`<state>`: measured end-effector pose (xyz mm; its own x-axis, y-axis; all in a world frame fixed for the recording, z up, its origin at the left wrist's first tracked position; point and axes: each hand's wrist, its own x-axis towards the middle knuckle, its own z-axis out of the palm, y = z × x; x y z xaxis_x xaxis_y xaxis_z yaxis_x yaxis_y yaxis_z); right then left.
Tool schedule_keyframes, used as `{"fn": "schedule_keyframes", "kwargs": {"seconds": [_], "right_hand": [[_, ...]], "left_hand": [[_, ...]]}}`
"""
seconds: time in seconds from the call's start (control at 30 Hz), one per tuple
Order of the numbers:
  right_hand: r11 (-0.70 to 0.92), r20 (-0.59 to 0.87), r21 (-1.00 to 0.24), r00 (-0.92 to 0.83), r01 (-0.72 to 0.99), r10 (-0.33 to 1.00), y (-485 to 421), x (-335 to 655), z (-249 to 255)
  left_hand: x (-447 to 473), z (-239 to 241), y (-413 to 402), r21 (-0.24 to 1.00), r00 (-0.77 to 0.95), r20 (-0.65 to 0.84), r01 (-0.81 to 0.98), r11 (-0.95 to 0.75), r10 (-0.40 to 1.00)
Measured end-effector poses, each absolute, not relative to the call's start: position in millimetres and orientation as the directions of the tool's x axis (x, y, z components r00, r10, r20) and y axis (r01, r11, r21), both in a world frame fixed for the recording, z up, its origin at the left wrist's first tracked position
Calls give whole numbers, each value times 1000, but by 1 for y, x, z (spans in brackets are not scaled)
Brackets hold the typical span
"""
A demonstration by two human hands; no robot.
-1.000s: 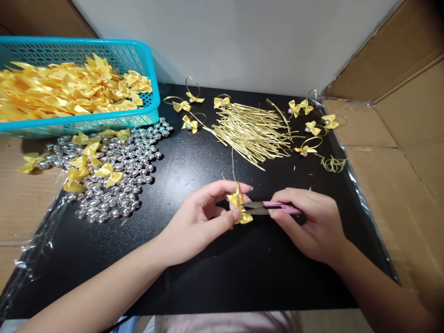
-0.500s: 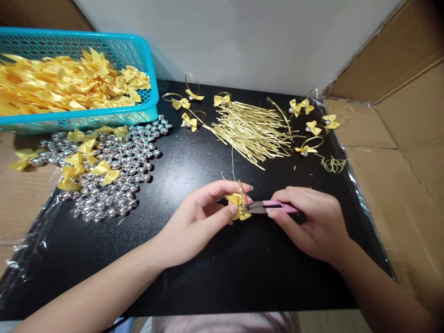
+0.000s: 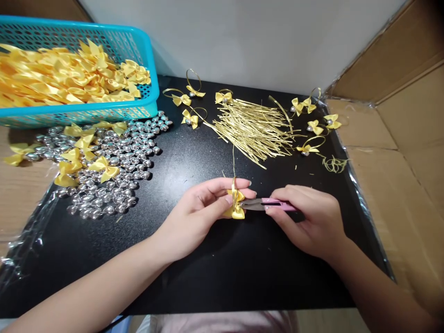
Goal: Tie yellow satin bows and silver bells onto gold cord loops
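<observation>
My left hand [image 3: 204, 203] pinches a yellow ribbon bow [image 3: 237, 212] between thumb and fingers, over the middle of the black table. A gold tie [image 3: 234, 185] stands up from the bow past the index finger. My right hand [image 3: 308, 217] is wrapped round a pair of pink-handled thread snips [image 3: 277, 204]. The blade tips touch or nearly touch the bow's centre; whether they are closed there I cannot tell. The left fingers behind the bow are partly hidden.
A turquoise basket [image 3: 152, 69] full of yellow bows stands back left. Silver bells or beads [image 3: 100, 194] with several bows lie before it. Gold ties [image 3: 253, 132] are piled at centre back, finished-looking bow loops [image 3: 307, 148] around them. Cardboard [image 3: 374, 125] borders the right.
My left hand has turned the bow slightly and shifted it a little left. The snips have followed, their tips still at the bow. The camera view has shifted slightly.
</observation>
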<state>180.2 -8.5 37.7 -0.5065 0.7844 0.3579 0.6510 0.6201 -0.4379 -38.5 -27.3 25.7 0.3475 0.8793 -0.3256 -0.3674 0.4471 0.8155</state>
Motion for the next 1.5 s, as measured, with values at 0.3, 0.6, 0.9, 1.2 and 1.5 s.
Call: {"fn": "schedule_keyframes", "kwargs": {"seconds": [0.3, 0.6, 0.9, 1.2, 1.5], "right_hand": [[630, 374, -395, -509, 669, 775, -13, 180, 40], [654, 379, -307, -542, 691, 750, -15, 177, 40], [626, 373, -382, -506, 679, 777, -13, 175, 38], [644, 381, -282, -533, 711, 755, -13, 176, 39], [638, 384, -227, -534, 736, 753, -13, 175, 38]], "left_hand": [[-36, 30, -28, 817, 336, -325, -371, 441, 884], [-34, 32, -31, 788, 330, -337, -413, 456, 882], [-33, 37, -31, 776, 363, -333, -419, 472, 870], [-32, 42, -31, 823, 343, -323, -357, 441, 882], [-32, 40, -30, 841, 335, -318, -333, 427, 887]]}}
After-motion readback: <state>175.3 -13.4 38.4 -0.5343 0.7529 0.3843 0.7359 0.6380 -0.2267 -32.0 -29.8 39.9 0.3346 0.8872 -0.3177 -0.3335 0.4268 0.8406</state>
